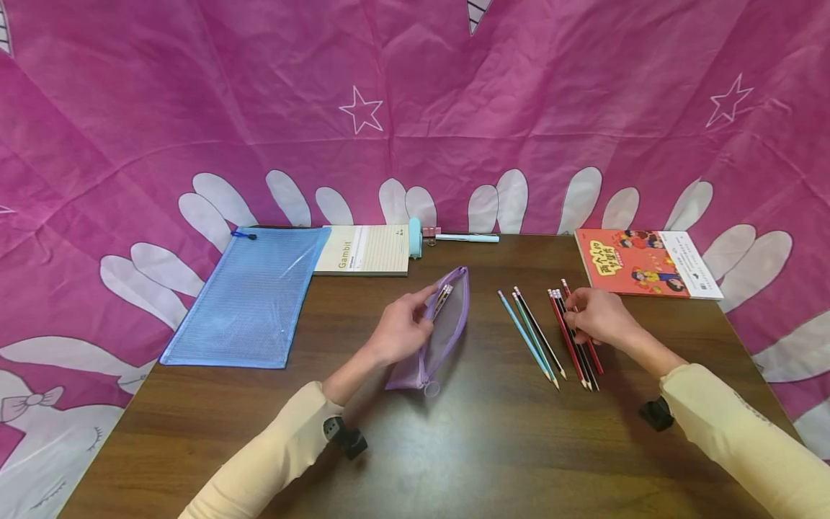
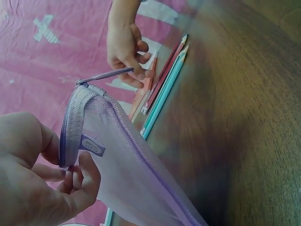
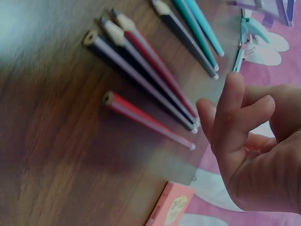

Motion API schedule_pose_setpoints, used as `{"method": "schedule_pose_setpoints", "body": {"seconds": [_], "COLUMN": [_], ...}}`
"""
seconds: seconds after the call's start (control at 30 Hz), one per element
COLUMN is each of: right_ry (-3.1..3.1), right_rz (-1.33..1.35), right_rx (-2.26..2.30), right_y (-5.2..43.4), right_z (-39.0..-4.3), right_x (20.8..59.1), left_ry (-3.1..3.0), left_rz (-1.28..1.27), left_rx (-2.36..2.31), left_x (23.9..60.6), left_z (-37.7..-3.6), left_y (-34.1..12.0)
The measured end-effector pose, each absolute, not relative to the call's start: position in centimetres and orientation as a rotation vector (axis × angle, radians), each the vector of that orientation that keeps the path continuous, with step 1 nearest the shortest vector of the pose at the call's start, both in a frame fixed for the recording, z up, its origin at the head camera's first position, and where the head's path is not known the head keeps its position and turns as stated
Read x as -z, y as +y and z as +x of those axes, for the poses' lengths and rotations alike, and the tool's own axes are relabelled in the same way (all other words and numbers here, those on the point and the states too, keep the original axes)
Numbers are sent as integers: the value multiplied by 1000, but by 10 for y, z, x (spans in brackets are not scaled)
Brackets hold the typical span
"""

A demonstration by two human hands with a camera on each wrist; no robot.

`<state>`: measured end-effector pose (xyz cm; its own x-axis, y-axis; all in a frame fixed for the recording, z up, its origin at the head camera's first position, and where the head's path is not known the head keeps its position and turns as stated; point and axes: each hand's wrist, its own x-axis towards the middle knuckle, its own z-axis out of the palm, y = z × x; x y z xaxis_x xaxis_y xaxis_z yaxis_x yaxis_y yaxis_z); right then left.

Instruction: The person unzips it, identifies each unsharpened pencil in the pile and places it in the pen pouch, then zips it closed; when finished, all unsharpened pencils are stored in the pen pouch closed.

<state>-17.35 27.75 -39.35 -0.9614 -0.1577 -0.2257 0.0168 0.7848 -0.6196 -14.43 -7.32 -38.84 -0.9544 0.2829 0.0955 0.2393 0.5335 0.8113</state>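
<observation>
The left hand [image 1: 400, 331] is gripping the open upper edge of a purple mesh pencil pouch [image 1: 441, 333], its fingers curled round the zipper rim and holding the mouth apart; a few pencil ends are showing inside the opening. The pouch is lying near the middle of the dark wooden surface [image 1: 493, 447]. The right hand [image 1: 598, 317] is hovering over a cluster of red and black pencils [image 1: 573, 339], fingers loosely curled, the grip closed on nothing. In the right wrist view the fingers [image 3: 235, 117] are sitting just above the pencil ends without clamping any. 3 more pencils [image 1: 533, 339], 2 teal and 1 dark, are lying between the pouch and that cluster. A blue mesh zip bag [image 1: 253, 295], a Gambit notepad [image 1: 363, 250] and a red children's book [image 1: 645, 263] are resting toward the far edge.
</observation>
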Motion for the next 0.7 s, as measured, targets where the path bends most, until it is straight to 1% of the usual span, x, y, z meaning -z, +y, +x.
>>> {"method": "schedule_pose_setpoints", "body": {"seconds": [0.2, 0.7], "right_ry": [2726, 2724], "right_rz": [-124, -89], "right_rx": [845, 803], "right_y": [284, 287], "right_z": [-175, -179], "right_x": [397, 406], "left_ry": [2707, 2736], "left_rz": [462, 486], "left_rx": [-1429, -1402], "left_x": [388, 391], "left_z": [-142, -143], "left_y": [-72, -71]}}
